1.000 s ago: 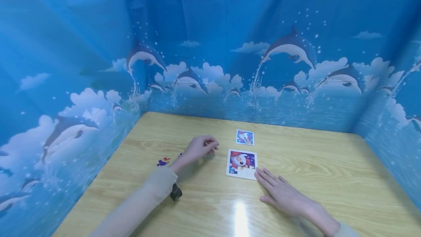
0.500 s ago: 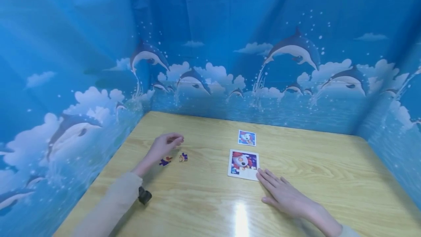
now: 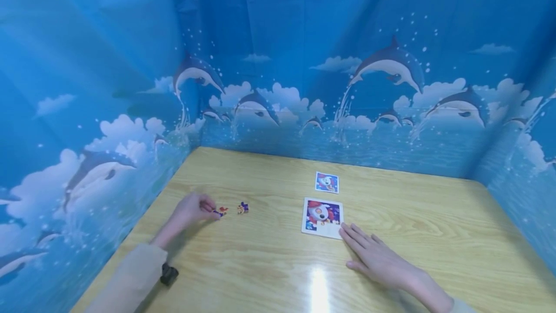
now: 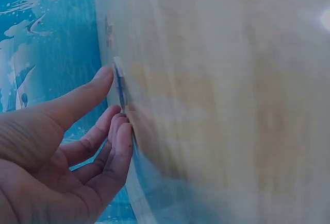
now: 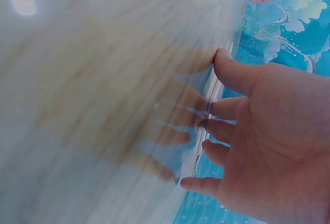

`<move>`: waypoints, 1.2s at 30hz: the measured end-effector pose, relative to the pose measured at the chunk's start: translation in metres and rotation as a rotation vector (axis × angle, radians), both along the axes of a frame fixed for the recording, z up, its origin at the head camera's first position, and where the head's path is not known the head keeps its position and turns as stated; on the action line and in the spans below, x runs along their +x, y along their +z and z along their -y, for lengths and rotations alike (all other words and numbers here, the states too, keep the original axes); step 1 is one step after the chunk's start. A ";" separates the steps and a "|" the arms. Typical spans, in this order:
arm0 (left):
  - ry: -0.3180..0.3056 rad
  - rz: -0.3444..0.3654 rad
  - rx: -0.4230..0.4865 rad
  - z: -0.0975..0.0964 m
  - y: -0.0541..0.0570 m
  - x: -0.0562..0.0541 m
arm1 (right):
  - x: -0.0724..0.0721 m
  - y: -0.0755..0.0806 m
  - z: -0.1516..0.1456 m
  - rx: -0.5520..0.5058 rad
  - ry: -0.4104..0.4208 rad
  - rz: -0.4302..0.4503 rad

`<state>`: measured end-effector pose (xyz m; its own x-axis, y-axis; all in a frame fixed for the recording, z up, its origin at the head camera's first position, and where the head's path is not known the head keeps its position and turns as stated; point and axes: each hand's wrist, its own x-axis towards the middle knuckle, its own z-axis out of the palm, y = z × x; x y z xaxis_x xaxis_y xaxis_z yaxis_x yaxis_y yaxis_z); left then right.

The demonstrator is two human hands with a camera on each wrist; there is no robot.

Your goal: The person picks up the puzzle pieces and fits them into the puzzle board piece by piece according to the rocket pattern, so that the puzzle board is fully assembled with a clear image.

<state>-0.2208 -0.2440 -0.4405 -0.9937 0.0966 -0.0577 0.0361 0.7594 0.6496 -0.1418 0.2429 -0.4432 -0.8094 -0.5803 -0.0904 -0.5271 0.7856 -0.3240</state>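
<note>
In the head view my left hand (image 3: 195,209) is low at the table's left, thumb and fingertips pinching a purple puzzle piece (image 3: 218,214). The left wrist view shows this puzzle piece (image 4: 119,82) edge-on, spanning thumb and fingers. An orange-red puzzle piece (image 3: 223,209) lies right beside it. Slightly further right is a purple and cream patch of puzzle (image 3: 243,207). My right hand (image 3: 378,260) lies flat, fingers straight, fingertips at the right edge of a white-framed puzzle board (image 3: 322,217). The board's picture shows a white character in red; its lower part is bare white.
A small picture card (image 3: 326,182) with a similar character lies behind the board. Wood-grain table (image 3: 269,264) stretches around both hands. A blue dolphin-print curtain (image 3: 278,62) encloses the back and sides. A black wrist camera (image 3: 169,274) sits on my left wrist.
My left hand has moved left from near the board, then down to the loose puzzle pieces, where it now pinches a purple one. My right hand stays at the board's edge.
</note>
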 end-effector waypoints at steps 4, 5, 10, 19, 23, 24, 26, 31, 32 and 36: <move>0.023 0.010 -0.026 -0.001 -0.001 0.002 | 0.000 0.001 0.000 -0.002 -0.003 0.007; 0.026 0.010 -0.028 -0.002 -0.001 0.002 | 0.000 0.001 0.000 -0.002 -0.004 0.008; 0.038 0.027 0.002 -0.002 -0.003 0.000 | 0.000 0.001 0.000 -0.004 -0.005 0.010; 0.077 0.082 0.186 -0.007 0.001 -0.010 | 0.000 0.000 0.000 -0.004 -0.006 0.009; 0.051 0.051 0.189 -0.015 0.006 -0.016 | 0.000 0.001 0.000 -0.003 -0.007 0.013; 0.043 0.039 0.179 -0.017 0.007 -0.018 | 0.000 0.001 0.000 -0.004 -0.007 0.011; 0.017 0.023 0.186 -0.023 0.009 -0.022 | 0.001 0.001 0.000 -0.003 -0.006 0.007; -0.031 0.045 0.280 -0.041 0.014 -0.033 | 0.002 0.002 0.000 -0.005 -0.003 -0.002; -0.042 0.050 0.292 -0.045 0.015 -0.034 | 0.002 0.002 0.000 -0.004 -0.003 -0.003; -0.073 0.056 0.317 -0.062 0.018 -0.041 | 0.002 0.002 0.000 -0.003 -0.004 -0.006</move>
<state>-0.2615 -0.1823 -0.4223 -0.9795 0.1899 -0.0680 0.0405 0.5157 0.8558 -0.1400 0.2431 -0.4412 -0.8122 -0.5775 -0.0833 -0.5262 0.7866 -0.3232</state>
